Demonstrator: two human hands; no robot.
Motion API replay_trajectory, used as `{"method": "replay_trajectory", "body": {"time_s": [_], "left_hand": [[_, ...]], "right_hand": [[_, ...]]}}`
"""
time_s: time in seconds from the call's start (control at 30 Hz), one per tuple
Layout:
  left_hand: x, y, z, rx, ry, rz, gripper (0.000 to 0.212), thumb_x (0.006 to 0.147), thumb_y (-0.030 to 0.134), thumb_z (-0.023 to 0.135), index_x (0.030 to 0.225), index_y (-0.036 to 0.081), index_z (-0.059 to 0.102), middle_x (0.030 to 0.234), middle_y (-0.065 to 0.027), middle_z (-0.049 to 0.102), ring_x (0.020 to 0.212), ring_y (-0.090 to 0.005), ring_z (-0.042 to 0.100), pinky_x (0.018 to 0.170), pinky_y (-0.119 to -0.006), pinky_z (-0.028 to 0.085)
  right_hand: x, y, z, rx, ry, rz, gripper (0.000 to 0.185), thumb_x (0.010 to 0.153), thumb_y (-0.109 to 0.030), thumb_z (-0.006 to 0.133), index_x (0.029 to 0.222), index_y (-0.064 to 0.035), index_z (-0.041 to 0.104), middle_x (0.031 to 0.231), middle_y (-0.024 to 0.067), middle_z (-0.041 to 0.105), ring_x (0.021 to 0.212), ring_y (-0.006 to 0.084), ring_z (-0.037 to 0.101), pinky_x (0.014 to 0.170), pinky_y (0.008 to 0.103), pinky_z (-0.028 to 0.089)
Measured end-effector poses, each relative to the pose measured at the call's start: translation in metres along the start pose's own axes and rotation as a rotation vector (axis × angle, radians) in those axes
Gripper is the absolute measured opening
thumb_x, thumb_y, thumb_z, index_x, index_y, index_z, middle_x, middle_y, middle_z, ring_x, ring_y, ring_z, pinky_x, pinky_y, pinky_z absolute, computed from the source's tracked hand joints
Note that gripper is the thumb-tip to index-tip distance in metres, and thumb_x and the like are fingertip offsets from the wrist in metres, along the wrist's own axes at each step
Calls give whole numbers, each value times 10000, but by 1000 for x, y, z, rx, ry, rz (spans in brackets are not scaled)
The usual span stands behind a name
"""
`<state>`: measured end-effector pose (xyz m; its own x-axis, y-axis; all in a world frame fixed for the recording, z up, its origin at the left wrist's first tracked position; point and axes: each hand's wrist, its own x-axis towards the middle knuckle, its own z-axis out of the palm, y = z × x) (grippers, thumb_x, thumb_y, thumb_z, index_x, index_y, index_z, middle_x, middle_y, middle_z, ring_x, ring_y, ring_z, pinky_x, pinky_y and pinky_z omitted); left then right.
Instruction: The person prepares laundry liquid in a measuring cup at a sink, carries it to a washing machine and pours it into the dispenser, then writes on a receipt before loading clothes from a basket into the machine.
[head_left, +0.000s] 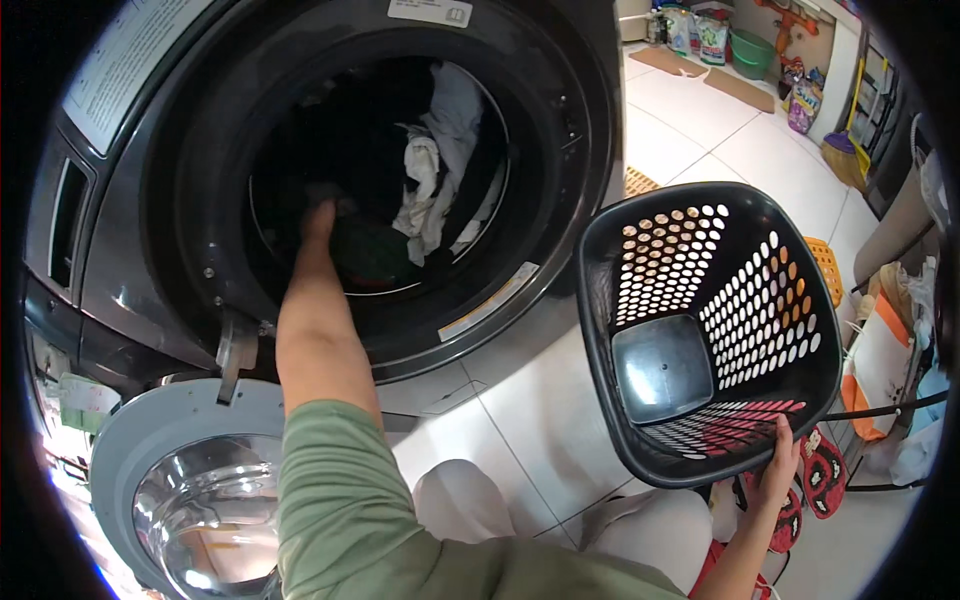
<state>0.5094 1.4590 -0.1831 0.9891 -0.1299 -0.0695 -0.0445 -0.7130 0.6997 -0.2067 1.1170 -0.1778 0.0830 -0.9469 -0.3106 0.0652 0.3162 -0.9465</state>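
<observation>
My left arm reaches through the round opening of a dark front-loading washing machine (180, 195). My left hand (322, 208) is deep in the shadowed drum, beside dark green cloth (379, 251); its fingers are too dim to make out. Right of that hand, a crumpled white garment (421, 169) and a greyish cloth (456, 112) lie against the drum. My right hand (781, 459) grips the near rim of a black plastic laundry basket (664, 367), which is tilted toward me. The basket has rows of holes in its walls, and its bare bottom shows.
The washer's round glass door (187, 405) stands swung out at lower left. Red patterned slippers (823, 474) lie beside the basket. Bags (877, 360) crowd the right side. A broom (846, 159), a detergent bag (805, 105) and a green bucket (752, 55) stand farther back on white tiles (671, 112).
</observation>
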Motion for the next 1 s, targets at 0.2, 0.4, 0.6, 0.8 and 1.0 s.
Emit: {"method": "replay_trajectory", "body": {"time_s": [0.2, 0.4, 0.6, 0.8, 1.0], "left_hand": [[-25, -32, 42, 627, 725, 82, 669, 781, 428, 601, 1304, 21, 510, 1282, -234, 537, 1190, -345, 513, 982, -424, 389], [-92, 61, 33, -607, 157, -63, 557, 818, 283, 625, 1283, 4, 500, 1344, -174, 479, 1245, -250, 449, 1046, -376, 322], [-211, 108, 47, -954, 344, -398, 199, 914, 173, 494, 1007, 53, 622, 983, -70, 618, 900, -219, 563, 821, -368, 439], [-503, 156, -77, 302, -189, 756, 296, 705, 70, 636, 993, 122, 677, 1269, -179, 523, 1189, -361, 492, 994, -467, 415], [-545, 104, -377, 696, 595, -34, 551, 849, 290, 622, 1250, -43, 443, 1272, -219, 456, 1193, -401, 406, 1008, -510, 315]], "right_hand": [[8, 1, -2, 29, -150, 70, 331, 905, -271, 610, 1154, -72, 518, 795, -8, 577, 582, 91, 568, 461, 226, 476], [6, -9, -4, 53, -65, 95, 345, 877, -233, 631, 1151, -66, 506, 930, 48, 611, 734, 141, 628, 529, 273, 531], [10, -37, -7, 40, -199, 620, 238, 834, -138, 624, 1042, -55, 546, 858, 88, 638, 665, 215, 653, 483, 356, 566], [11, -29, -44, 325, -254, 899, 135, 766, -10, 542, 900, -11, 535, 876, 154, 634, 775, 301, 644, 702, 457, 585], [-83, -188, -51, 492, -169, 846, 255, 752, 25, 524, 1005, 32, 544, 982, 186, 634, 934, 381, 633, 839, 518, 551]]}}
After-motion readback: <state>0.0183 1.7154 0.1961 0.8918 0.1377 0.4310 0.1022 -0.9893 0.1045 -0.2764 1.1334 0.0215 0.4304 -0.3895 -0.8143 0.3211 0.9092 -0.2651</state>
